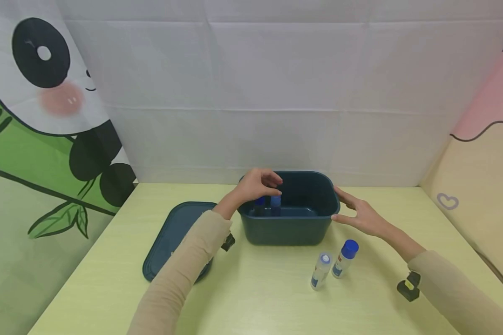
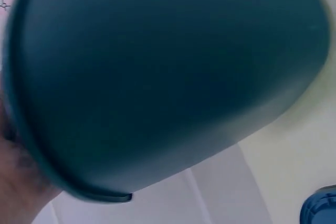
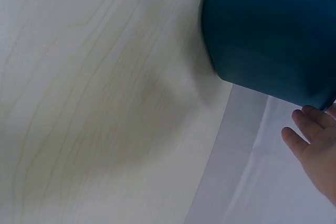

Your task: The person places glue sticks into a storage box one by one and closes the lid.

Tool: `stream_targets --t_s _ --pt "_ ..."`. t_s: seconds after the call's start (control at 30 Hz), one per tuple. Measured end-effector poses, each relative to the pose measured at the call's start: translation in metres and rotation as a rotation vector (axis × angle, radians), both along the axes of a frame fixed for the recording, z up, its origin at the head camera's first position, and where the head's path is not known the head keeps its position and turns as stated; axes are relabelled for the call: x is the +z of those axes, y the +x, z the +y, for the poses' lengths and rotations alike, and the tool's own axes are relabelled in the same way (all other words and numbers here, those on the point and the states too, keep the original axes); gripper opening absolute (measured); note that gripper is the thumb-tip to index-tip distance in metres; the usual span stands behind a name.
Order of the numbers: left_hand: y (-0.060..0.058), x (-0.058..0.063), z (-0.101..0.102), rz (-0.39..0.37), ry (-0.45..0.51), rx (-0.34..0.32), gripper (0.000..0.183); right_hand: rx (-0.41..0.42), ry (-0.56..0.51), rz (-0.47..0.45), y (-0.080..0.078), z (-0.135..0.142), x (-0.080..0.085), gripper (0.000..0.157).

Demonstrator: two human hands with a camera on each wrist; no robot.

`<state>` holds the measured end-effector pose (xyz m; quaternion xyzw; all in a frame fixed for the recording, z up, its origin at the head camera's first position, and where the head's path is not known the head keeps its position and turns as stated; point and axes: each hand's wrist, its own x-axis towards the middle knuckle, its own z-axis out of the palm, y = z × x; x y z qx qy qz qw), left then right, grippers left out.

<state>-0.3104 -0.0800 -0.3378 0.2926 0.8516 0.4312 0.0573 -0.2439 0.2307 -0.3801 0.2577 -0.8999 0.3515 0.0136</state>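
Observation:
A dark teal bin point(image 1: 282, 231) stands upright on the table. My left hand point(image 1: 257, 184) reaches over its left rim, thumb and fingers apart. Just below the thumb, inside the bin, are a bottle with a lighter blue cap point(image 1: 275, 201) and another with a dark blue cap point(image 1: 260, 201); their lower parts are in shadow. At the bin's right end is my right hand point(image 1: 362, 217), fingers extended along the rim and thumb at the front corner. In front stand a clear-topped bottle point(image 1: 320, 272) and a blue-capped bottle point(image 1: 344, 259), both labelled.
Left of the bin, a dark teal lid point(image 1: 180, 235) lies flat, partly covered by my left sleeve point(image 1: 193, 251). A white cloth backdrop point(image 1: 276, 93) hangs behind the pale yellow table point(image 1: 268, 293). Printed cloths flank both sides.

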Motion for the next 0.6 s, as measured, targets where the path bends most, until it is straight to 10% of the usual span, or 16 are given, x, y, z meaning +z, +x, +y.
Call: stream_targets --t_s 0.33,0.6 --pt "0.041 0.025 0.005 0.058 0.049 -0.084 0.027 -0.005 -0.007 -0.007 0.0 0.0 0.0 0.077" --pt "0.089 0.009 0.027 0.111 0.029 -0.235 0.032 -0.012 -0.011 0.002 0.002 0.003 0.0 0.076"
